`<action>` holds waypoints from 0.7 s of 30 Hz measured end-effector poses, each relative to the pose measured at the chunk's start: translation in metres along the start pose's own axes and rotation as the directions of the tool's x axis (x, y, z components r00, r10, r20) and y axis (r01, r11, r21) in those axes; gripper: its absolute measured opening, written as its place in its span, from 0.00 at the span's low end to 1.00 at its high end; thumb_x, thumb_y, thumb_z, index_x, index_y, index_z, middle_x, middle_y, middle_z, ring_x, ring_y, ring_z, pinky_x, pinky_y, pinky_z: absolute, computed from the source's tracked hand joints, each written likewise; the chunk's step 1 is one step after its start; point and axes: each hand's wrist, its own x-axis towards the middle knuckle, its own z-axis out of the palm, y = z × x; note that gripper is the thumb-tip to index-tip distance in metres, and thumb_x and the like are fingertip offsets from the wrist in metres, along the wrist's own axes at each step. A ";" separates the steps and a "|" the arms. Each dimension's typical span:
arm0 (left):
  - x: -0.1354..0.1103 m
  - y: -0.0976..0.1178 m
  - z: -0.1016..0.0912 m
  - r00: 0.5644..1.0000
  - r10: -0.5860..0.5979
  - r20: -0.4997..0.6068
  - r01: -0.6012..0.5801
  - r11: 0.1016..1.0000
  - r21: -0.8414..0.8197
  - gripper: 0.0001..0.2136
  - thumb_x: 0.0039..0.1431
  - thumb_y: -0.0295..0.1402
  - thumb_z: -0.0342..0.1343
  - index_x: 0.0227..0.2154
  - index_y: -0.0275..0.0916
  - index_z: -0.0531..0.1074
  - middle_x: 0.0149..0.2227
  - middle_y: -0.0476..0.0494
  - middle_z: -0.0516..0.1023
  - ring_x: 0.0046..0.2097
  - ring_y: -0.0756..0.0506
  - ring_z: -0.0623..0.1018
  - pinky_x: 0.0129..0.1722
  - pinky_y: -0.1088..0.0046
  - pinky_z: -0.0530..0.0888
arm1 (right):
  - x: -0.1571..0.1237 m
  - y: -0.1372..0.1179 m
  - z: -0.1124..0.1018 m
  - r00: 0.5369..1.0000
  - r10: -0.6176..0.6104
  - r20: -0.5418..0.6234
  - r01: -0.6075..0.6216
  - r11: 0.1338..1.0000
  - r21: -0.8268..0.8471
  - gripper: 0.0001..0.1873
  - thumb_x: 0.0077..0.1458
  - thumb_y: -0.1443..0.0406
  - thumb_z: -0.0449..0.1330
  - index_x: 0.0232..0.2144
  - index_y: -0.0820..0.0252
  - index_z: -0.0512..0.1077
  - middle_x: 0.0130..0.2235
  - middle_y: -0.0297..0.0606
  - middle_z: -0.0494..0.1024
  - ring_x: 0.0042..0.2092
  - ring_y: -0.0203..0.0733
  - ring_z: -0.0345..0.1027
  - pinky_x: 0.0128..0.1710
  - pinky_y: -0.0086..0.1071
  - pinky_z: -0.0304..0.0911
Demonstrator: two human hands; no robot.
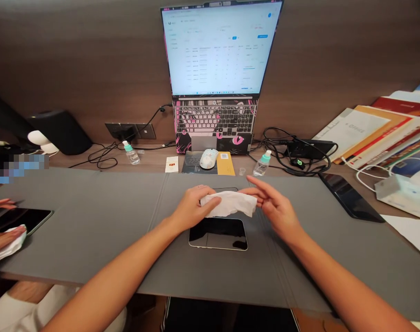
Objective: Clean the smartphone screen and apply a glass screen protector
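Observation:
A white tissue (231,204) is stretched between my two hands, just above the far edge of a tablet (219,234). My left hand (193,205) is closed on its left end, thumb on top. My right hand (277,207) holds the right end with its middle fingers, which partly pass behind it, while the index finger sticks out free. The tablet lies flat on the grey desk mat (210,272), its dark screen up, showing reflections. A thin dark loop, perhaps a cord, shows behind the tissue.
Beyond the mat stand an open laptop (215,124), a mouse (208,159) and two spray bottles (132,154) (262,163). Cables and a power adapter (310,148) lie right, near books (386,129) and a dark slab (351,196). At left, another person's hand (7,240) presses a cloth on a tablet (37,219).

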 end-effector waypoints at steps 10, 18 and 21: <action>-0.006 0.007 0.009 0.979 0.204 -0.006 -0.204 0.978 0.041 0.08 0.64 0.38 0.58 0.32 0.40 0.70 0.29 0.49 0.75 0.30 0.49 0.70 0.33 0.73 0.65 | 0.003 -0.001 0.014 0.963 -0.189 -0.192 0.068 0.859 -0.507 0.09 0.59 0.64 0.60 0.28 0.54 0.64 0.29 0.32 0.66 0.30 0.39 0.61 0.29 0.32 0.56; -0.003 0.004 0.018 0.991 0.116 -0.067 -0.103 0.979 0.176 0.06 0.60 0.33 0.58 0.28 0.40 0.69 0.25 0.51 0.72 0.28 0.49 0.70 0.30 0.73 0.62 | -0.003 -0.005 0.021 0.864 -0.499 0.067 0.446 0.697 -0.562 0.09 0.61 0.73 0.57 0.37 0.53 0.66 0.36 0.36 0.69 0.36 0.40 0.65 0.35 0.33 0.63; -0.003 0.002 0.016 0.979 0.177 -0.096 -0.154 0.965 0.211 0.03 0.61 0.30 0.55 0.31 0.40 0.72 0.25 0.50 0.74 0.29 0.48 0.71 0.30 0.73 0.63 | -0.001 -0.003 0.022 0.871 -0.481 0.096 0.448 0.700 -0.556 0.08 0.60 0.69 0.62 0.38 0.53 0.66 0.40 0.38 0.71 0.41 0.43 0.68 0.41 0.36 0.66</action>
